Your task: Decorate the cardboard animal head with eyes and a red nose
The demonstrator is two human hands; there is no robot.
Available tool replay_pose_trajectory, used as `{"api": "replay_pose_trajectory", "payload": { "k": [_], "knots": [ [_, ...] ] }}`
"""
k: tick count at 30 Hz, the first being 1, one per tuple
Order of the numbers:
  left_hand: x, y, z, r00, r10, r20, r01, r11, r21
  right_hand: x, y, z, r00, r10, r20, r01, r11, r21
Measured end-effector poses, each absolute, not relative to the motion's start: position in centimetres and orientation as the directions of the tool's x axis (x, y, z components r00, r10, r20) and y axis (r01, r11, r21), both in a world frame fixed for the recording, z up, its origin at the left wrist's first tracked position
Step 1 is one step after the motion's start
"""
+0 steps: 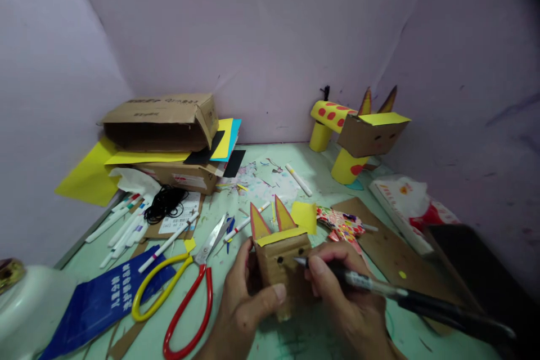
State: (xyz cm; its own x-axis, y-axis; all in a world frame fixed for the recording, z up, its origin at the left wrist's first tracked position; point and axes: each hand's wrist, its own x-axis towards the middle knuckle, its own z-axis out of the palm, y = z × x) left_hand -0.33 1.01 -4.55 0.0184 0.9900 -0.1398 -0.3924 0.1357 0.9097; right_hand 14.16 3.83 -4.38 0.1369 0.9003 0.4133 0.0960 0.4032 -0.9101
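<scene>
My left hand (244,301) grips a small cardboard animal head (280,261) with two pointed orange ears and a yellow paper top, thumb across its lower front. My right hand (346,298) is closed on a black marker pen (379,287); its tip touches the head's face beside a drawn black dot. Both hands sit near the front edge of the green table (304,163).
Scissors (185,287) with yellow and red handles lie left of my hands. A finished cardboard giraffe (358,132) stands at the back right. Cardboard boxes (164,124) with coloured paper are stacked at the back left, with several pens (122,225), black string (164,202) and a blue bag (105,292) in front.
</scene>
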Motion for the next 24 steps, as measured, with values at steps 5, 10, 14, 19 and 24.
{"api": "replay_pose_trajectory", "payload": {
  "k": [5, 10, 14, 19, 24],
  "knots": [
    [-0.7, 1.1, -4.6, 0.026, 0.987, -0.161, -0.423, 0.156, 0.893, 15.1, 4.7, -4.7, 0.306, 0.916, 0.260, -0.121, 0.309, -0.944],
    [-0.7, 1.1, -4.6, -0.001, 0.988, -0.154, -0.380, 0.142, 0.914, 15.4, 5.2, -4.3, 0.216, 0.973, 0.079, -0.226, 0.129, -0.966],
    [-0.4, 1.3, -4.5, -0.021, 0.986, -0.166, -0.344, 0.149, 0.927, 15.0, 5.1, -4.6, 0.101, 0.994, 0.049, -0.264, 0.074, -0.962],
    [-0.3, 1.2, -4.7, -0.085, 0.978, -0.188, -0.317, 0.153, 0.936, 14.7, 4.9, -5.7, 0.127, 0.981, 0.143, -0.195, 0.166, -0.967],
    [-0.1, 1.0, -4.1, -0.108, 0.977, -0.186, -0.222, 0.158, 0.962, 14.1, 4.3, -5.7, 0.104, 0.984, 0.146, -0.211, 0.165, -0.963]
  ]
}}
